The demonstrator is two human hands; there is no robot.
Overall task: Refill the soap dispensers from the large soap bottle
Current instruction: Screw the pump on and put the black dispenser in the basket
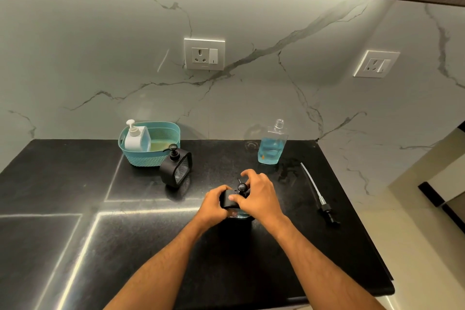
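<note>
A black square soap dispenser [227,200] stands on the black counter at the centre. My left hand [215,205] grips its body from the left. My right hand [258,195] curls its fingers round the black pump head [242,187] on top. Blue soap shows low in this dispenser under my hands. The large clear soap bottle [272,145], uncapped and about half full of blue soap, stands upright behind, to the right. Its pump with a long tube [317,194] lies on the counter at the right.
A second black dispenser [176,167] stands left of centre, in front of a teal basket [163,133] holding a white pump bottle [137,137]. The black counter [75,209] ends at the right and front. Two wall sockets [204,54] sit on the marble backsplash.
</note>
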